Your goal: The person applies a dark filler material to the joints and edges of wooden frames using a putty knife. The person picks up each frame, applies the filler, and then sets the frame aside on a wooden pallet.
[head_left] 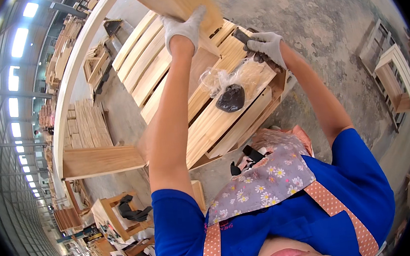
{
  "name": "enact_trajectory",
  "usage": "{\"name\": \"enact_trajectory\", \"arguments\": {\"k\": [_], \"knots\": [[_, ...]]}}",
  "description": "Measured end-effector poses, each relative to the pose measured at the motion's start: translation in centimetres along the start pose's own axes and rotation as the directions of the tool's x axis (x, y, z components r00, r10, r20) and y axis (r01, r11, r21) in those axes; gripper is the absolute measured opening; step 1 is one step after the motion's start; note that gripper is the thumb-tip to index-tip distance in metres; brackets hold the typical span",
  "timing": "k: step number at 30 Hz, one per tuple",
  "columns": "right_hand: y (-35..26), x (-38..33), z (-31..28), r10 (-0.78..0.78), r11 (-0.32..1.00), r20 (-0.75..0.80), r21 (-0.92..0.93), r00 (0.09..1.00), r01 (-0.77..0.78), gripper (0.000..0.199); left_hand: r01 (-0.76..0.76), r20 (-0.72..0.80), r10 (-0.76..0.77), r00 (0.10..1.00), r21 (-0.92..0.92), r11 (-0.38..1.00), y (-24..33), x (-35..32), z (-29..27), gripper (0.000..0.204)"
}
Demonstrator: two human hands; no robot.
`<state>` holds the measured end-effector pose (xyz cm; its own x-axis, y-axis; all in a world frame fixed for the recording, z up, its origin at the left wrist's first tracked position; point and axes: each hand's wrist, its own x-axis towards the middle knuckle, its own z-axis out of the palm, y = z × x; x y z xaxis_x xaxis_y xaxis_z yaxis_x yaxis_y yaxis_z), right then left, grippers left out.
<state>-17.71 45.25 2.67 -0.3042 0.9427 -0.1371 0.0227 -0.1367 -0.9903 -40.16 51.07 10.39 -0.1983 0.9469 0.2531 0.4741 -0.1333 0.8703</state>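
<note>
My left hand (185, 29), in a pale work glove, grips the edge of a wide wooden board (179, 1) of a large standing wooden frame (61, 99). My right hand (267, 47), gloved with a dark-stained palm, is closed around a dark block-like object (242, 36) whose kind I cannot make out. It hovers by the right edge of a slatted pallet-like wooden platform (148, 67). On the platform, close to me, lies a clear plastic bag (214, 81) with a dark lump (231, 98) in it.
A lower board (101, 160) of the frame reaches toward my left arm. Wooden frames (396, 79) stand on the concrete floor (319, 8) at the right. Stacked planks (87, 123) lie at the left, and a wooden stand (117, 216) with a black cloth is at lower left.
</note>
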Motion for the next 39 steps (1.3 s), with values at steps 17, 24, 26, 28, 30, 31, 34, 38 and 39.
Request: {"name": "enact_trajectory", "arguments": {"k": [17,24,26,28,30,31,34,38,39], "knots": [[0.3,1.8,3.4,0.024,0.980,0.202,-0.197,0.979,0.017,0.021,0.076,-0.295,-0.064,0.953,0.029,0.997,2.2,4.8,-5.7,0.031],[0.0,2.2,4.1,-0.059,0.965,0.244,-0.234,0.968,0.118,0.019,0.095,-0.253,-0.130,0.959,-0.148,0.984,2.9,4.6,-7.6,0.028],[-0.1,2.3,4.7,-0.098,0.952,0.236,-0.262,0.967,0.160,0.018,0.049,-0.237,-0.077,0.968,-0.120,0.992,2.5,4.7,-8.5,0.027],[0.1,2.7,4.9,-0.121,0.936,0.201,-0.302,0.972,0.179,0.018,0.032,-0.238,-0.072,0.968,-0.168,0.985,3.0,4.4,-8.4,0.027],[-0.1,2.4,4.9,-0.135,0.913,0.163,-0.362,0.977,0.187,0.018,0.040,-0.265,-0.119,0.957,-0.284,0.958,3.6,3.7,-8.2,0.028],[-0.2,2.3,4.9,-0.143,0.900,0.145,-0.393,0.979,0.190,0.018,0.031,-0.282,-0.115,0.953,-0.286,0.958,4.0,3.4,-8.1,0.029],[0.5,2.7,4.0,-0.097,0.930,0.159,-0.336,0.982,0.147,0.020,0.007,-0.315,-0.108,0.943,-0.305,0.952,4.7,2.9,-8.7,0.032],[0.2,2.4,4.9,-0.123,0.980,0.214,-0.127,0.969,0.153,0.021,0.014,-0.317,-0.137,0.939,-0.363,0.932,5.3,2.3,-9.8,0.033],[0.2,3.1,5.1,-0.145,0.972,0.220,-0.153,0.965,0.181,0.022,0.016,-0.319,-0.145,0.937,-0.375,0.927,5.7,2.2,-9.9,0.033]]}}
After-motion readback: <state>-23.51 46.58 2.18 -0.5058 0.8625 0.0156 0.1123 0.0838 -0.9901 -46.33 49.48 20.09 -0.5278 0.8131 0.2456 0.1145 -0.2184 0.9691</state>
